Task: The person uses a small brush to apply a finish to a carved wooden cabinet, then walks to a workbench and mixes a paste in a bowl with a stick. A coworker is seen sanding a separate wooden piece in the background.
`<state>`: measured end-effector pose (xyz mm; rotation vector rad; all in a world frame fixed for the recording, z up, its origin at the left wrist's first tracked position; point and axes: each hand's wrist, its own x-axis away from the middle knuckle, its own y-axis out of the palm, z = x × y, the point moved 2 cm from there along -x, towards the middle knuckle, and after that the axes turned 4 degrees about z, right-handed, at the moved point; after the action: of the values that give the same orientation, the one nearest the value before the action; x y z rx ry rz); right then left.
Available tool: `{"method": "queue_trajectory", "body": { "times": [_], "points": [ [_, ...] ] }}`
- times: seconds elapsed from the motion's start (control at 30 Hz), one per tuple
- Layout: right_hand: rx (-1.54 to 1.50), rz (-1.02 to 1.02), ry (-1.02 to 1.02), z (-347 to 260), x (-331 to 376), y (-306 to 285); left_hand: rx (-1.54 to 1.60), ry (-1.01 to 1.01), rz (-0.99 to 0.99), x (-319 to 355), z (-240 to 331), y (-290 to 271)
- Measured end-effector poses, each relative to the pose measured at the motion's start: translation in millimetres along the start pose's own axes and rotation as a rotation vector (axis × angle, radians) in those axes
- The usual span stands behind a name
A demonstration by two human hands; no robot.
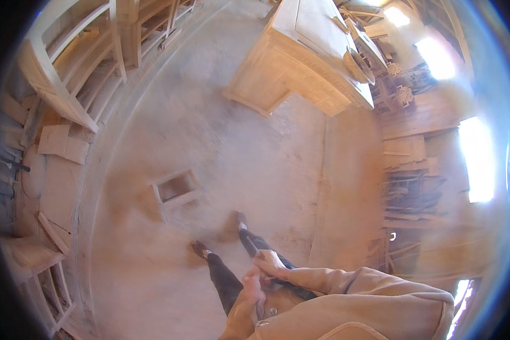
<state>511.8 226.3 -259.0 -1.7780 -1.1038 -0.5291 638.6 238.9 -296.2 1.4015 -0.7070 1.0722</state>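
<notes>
Close together in front of my body are my two hands, both with fingers curled closed. My right hand (pixel 271 263) is the farther one, and a thin dark rod-like thing (pixel 251 245) sticks out past its fingers over my trouser leg. Just nearer, my left hand (pixel 254 285) is closed, with a narrow greyish length (pixel 260 310) showing below it. Whether these are parts of one thing I cannot tell; haze and small size blur the details.
An open wooden box-like frame (pixel 177 190) stands on the dusty floor (pixel 209 141) ahead of my feet. A large wooden cabinet (pixel 300 62) with a bowl-shaped thing (pixel 358 65) on it stands far right. Wooden frames (pixel 68 85) line the left; stacked boards (pixel 405 153) lie right.
</notes>
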Motion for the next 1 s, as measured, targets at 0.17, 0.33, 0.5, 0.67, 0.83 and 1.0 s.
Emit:
{"method": "queue_trajectory", "body": {
  "times": [0.17,0.33,0.5,0.67,0.83,1.0],
  "points": [
    [-0.119,-0.042,0.024,-5.3,-1.5,0.5,0.093,0.061,-0.095,-8.5,3.7,-1.4],
    [-0.021,0.059,-0.158,-3.0,-5.8,-7.7,-0.017,0.22,-0.099,-20.7,6.3,-3.9],
    [-0.103,0.074,-0.135,0.4,-12.9,-22.2,-0.157,0.2,0.008,-10.9,27.6,16.6],
    [-0.149,0.142,-0.136,6.5,-25.2,-45.7,-0.436,0.31,0.187,1.3,42.2,54.8],
    [-0.417,0.169,-0.098,29.0,-41.4,-84.2,-0.499,0.263,0.26,-17.5,35.2,90.1],
    [-0.564,0.311,-0.074,47.8,-70.6,-132.7,-0.54,0.254,0.215,-41.6,31.3,133.5]
  ]
}}
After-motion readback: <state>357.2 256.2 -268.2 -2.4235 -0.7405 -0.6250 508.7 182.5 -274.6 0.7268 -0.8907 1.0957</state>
